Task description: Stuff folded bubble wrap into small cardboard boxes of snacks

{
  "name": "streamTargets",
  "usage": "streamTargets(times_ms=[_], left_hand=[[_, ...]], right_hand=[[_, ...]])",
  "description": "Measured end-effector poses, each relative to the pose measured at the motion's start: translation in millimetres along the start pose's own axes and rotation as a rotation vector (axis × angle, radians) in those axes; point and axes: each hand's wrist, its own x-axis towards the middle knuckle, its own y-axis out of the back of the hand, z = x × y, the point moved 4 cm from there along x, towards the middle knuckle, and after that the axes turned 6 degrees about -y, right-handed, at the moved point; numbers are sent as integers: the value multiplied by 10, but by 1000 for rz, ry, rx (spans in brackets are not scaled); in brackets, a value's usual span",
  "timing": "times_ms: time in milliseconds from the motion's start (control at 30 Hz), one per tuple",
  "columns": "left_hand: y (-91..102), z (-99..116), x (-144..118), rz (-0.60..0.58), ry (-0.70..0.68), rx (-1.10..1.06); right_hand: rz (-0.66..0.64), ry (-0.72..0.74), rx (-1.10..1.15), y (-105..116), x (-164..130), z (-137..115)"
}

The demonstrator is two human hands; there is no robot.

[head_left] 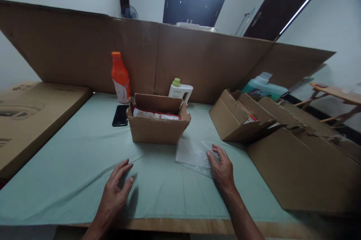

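A clear bubble wrap sheet (193, 154) lies on the green cloth in front of a small open cardboard box (158, 130). Its right edge is in my right hand (223, 168), with thumb and fingers curled over it; the exact grip is partly hidden. My left hand (115, 189) hovers low over the cloth at the left, fingers apart and holding nothing. Inside the small box, packed items (155, 115) with red and whitish wrapping show above the front wall.
Behind the box stand an orange bottle (120, 78) and a white bottle with a green cap (180, 91). A black phone (120, 115) lies beside it. Divided cardboard boxes (304, 168) fill the right, near a teal bottle (263, 86). A large flat carton (42, 120) borders the left.
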Motion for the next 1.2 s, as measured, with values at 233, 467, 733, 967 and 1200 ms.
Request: streamTargets(times_ms=[233,467,733,967,1200], left_hand=[[-155,145,-87,-283,349,-524],[-303,173,-31,-398,604,-864],[-222,36,-63,-395,474,-663],[-94,-10,-241,-357,515,-691],[-49,28,-205,-333,512,-601]], right_hand=[[29,388,168,307,-419,-1248],[-654,739,386,-102,-1135,-2248],[-583,328,293,-546,-268,-1818],[-741,283,200,-1257,179,-1841],[-754,232,240,-1556,464,-1792]])
